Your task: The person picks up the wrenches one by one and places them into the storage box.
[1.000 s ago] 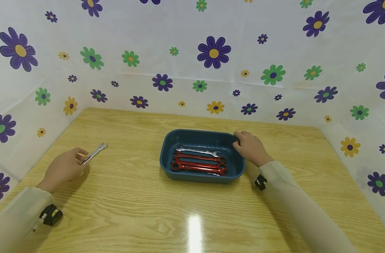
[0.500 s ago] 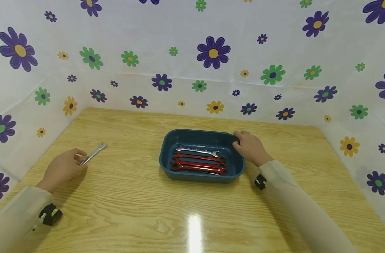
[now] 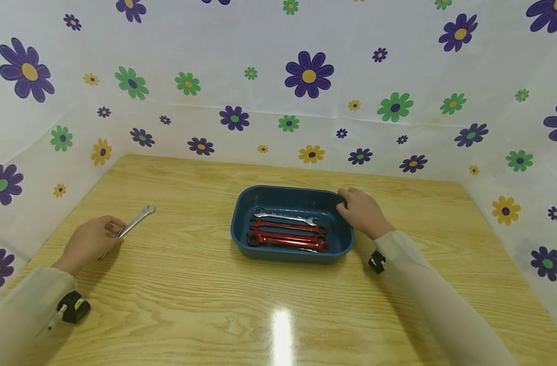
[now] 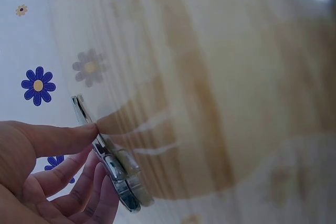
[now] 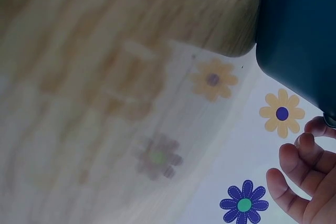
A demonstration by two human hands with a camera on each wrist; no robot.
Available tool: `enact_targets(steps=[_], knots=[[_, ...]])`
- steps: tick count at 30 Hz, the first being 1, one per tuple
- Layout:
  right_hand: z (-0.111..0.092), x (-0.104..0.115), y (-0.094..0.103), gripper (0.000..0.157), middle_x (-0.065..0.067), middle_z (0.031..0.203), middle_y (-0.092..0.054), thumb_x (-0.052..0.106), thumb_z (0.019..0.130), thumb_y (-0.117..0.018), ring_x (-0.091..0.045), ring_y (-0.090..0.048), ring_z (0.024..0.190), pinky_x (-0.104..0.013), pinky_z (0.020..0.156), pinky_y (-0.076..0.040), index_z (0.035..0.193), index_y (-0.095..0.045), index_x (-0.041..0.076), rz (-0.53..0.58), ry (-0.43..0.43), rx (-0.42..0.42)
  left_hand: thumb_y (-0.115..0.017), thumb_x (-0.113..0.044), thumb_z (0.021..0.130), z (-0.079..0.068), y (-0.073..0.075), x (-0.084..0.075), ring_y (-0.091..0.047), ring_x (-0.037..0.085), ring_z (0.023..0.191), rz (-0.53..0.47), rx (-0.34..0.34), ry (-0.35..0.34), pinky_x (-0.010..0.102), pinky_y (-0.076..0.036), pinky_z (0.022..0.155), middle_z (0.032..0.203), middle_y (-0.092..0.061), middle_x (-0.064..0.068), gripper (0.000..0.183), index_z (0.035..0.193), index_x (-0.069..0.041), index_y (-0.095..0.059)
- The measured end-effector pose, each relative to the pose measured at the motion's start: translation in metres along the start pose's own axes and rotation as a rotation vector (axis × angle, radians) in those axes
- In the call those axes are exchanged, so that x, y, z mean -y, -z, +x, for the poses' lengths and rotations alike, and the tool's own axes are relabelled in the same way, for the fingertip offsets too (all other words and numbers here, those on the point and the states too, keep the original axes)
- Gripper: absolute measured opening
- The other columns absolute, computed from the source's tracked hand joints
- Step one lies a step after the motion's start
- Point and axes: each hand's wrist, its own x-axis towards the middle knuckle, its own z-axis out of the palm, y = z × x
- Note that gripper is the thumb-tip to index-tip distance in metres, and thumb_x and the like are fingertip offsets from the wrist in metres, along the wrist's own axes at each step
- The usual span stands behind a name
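At the left of the table my left hand (image 3: 88, 241) pinches a silver wrench (image 3: 140, 217) between thumb and fingers, its far open end pointing away to the right. In the left wrist view the wrench (image 4: 116, 174) lies along the fingers, close to the tabletop. My right hand (image 3: 362, 212) holds the right rim of a dark blue plastic bin (image 3: 297, 257). In the right wrist view its curled fingers (image 5: 294, 163) show beside the bin wall (image 5: 299, 40). Inside the bin lie several wrenches: a silver one (image 3: 285, 217) at the back and red ones (image 3: 289, 243) in front.
A wood-grain table (image 3: 191, 305) spreads under everything, with a bright light reflection near its front. A white flower-print sheet (image 3: 260, 51) walls in the back and both sides. Black wrist cameras (image 3: 73, 307) are strapped at the sleeves.
My left hand has shifted very slightly on the wrench, whose near end now shows below the hand. My right hand and the bin have stayed in place.
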Motion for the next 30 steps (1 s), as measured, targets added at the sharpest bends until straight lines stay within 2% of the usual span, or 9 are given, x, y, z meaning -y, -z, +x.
enact_targets(steps=[5,12,16,30], knots=[[0.0004,0.0,-0.0003,0.021,-0.008,0.077,-0.051,0.017,0.086,-0.046,-0.019,-0.045,0.067,-0.031,0.059,-0.035,0.099,-0.058,0.004,0.001,-0.003,0.001,-0.063,-0.011,0.084,0.0009,-0.0004,0.0012,-0.06,0.045,0.091,0.003,-0.003,-0.001,0.029,-0.043,0.057,0.102,-0.061,0.029,0.034,0.11,0.01,-0.056],[0.0002,-0.0001,-0.0002,0.022,-0.008,0.078,-0.051,0.016,0.086,-0.046,-0.02,-0.045,0.067,-0.031,0.059,-0.036,0.1,-0.058,0.004,0.006,-0.002,0.002,-0.064,-0.012,0.083,0.0011,-0.0001,0.0025,-0.059,0.029,0.077,0.005,-0.005,0.025,0.027,-0.037,0.059,0.097,-0.063,0.026,0.032,0.106,0.01,-0.059],[0.0,-0.0004,0.0,0.026,-0.009,0.08,-0.053,0.017,0.086,-0.046,-0.02,-0.046,0.068,-0.032,0.06,-0.037,0.105,-0.059,0.003,0.008,-0.003,0.001,-0.064,-0.011,0.083,0.0012,0.0001,0.0029,-0.058,0.028,0.077,0.004,-0.007,0.036,0.026,-0.036,0.059,0.095,-0.064,0.024,0.031,0.106,0.01,-0.06],[-0.0002,-0.0011,-0.0007,0.024,-0.009,0.079,-0.053,0.016,0.086,-0.046,-0.02,-0.045,0.066,-0.031,0.058,-0.037,0.102,-0.059,0.003,0.015,0.004,-0.004,-0.062,-0.012,0.084,-0.0003,0.0035,-0.0045,-0.057,0.023,0.07,0.035,0.025,0.032,0.028,-0.039,0.055,0.095,-0.063,0.025,0.029,0.103,0.009,-0.06]])
